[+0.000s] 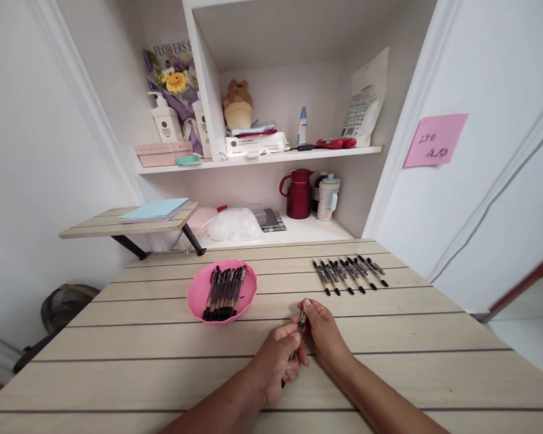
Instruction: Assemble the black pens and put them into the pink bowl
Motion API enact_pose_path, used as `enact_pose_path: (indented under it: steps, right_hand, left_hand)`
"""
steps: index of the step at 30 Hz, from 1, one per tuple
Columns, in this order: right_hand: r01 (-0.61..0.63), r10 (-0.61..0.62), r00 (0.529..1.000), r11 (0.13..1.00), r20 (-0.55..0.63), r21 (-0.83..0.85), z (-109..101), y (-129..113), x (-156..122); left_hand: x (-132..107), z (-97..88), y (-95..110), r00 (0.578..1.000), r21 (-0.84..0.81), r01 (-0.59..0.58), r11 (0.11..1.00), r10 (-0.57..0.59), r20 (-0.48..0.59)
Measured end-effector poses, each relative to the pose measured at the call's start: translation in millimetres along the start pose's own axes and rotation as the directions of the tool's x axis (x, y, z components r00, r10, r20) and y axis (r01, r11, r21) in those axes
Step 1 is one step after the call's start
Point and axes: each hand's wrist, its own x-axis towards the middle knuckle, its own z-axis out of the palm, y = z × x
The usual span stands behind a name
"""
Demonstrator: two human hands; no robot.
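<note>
Over the near middle of the table, both hands meet on one black pen (302,321). My left hand (278,355) is closed around its barrel, and the lower end shows dark beneath the fingers. The fingers of my right hand (323,331) pinch the upper end, which looks clear with a label. To the left, a pink bowl (193,307) holds several capped pens (225,292) lying side by side. Beyond my right hand, several pens (348,274) lie in a slanted row on the table, with separate black caps seemingly beside them.
The slatted wooden table (154,343) spans the foreground. A small raised stand (104,220) with blue paper (154,210) rises at the back left. Behind the table, shelves hold a red jug (299,196), a pale cup (328,199) and a plastic bag (235,225). A pink note (437,140) hangs on the right wall.
</note>
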Motion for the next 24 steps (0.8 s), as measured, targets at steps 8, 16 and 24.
enact_pose_path:
  steps: [8,16,24]
  right_hand:
    - [-0.012,0.014,1.000,0.980,-0.010,0.198,-8.9,-14.3,9.4]
    - [0.074,-0.100,0.986,0.980,-0.136,-0.187,-57.3,-54.5,57.1]
    - [0.005,-0.077,0.995,0.660,-0.061,-0.751,-66.7,-78.5,109.5]
  left_hand:
    - [-1.1,-3.7,-0.1,0.998,-0.054,0.005,0.999,-0.002,0.063]
    - [-1.0,-8.1,1.3,0.993,-0.112,0.016,0.994,-0.003,0.117]
    - [1.8,-11.0,-1.8,0.991,-0.119,0.012,0.993,0.004,0.133]
